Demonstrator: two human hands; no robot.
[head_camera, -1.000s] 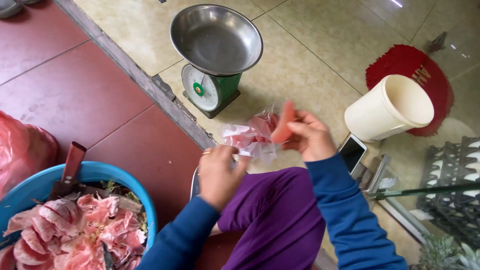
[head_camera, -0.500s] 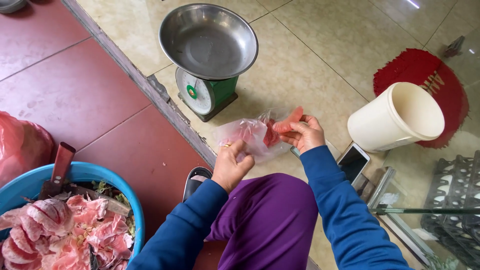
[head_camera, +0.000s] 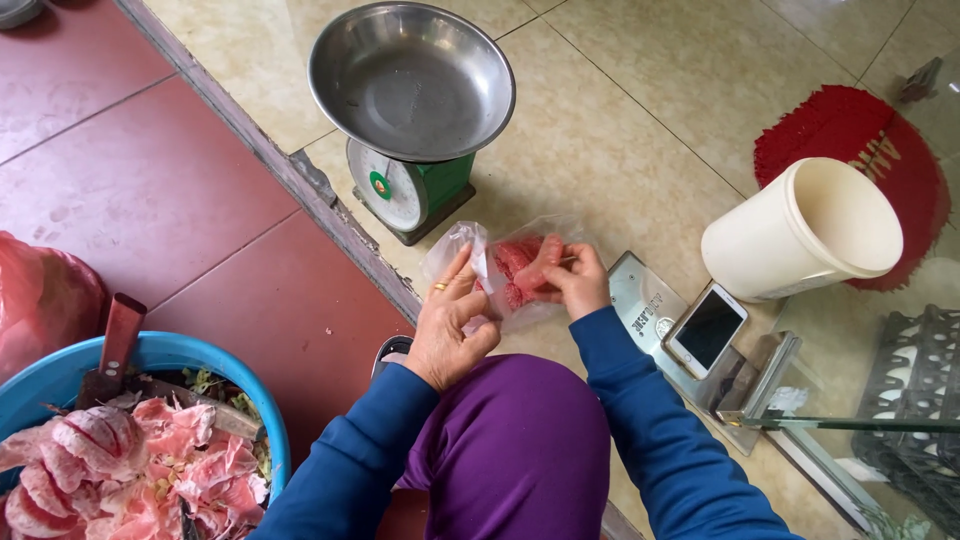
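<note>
**Both hands at a clear bag of pink fruit, just below the green scale**

Head view: the green dial kitchen scale with its round steel pan (head_camera: 411, 100) stands on the beige tile floor. Just below it, a clear thin plastic bag (head_camera: 500, 262) holding pink-red fruit pieces (head_camera: 517, 262) is held above the purple lap. The left hand (head_camera: 450, 325) pinches the bag's left edge between thumb and raised fingers. The right hand (head_camera: 570, 280) grips the fruit side, fingers curled and pressed together; whether they are inside the bag or only pressing through it is hard to tell. Right of the scale a cream plastic bucket (head_camera: 800, 235) lies tilted, a white smartphone (head_camera: 706, 327) near it. Lower left of the scale sits a blue plastic basin (head_camera: 60, 365) full of pink peel.
</note>
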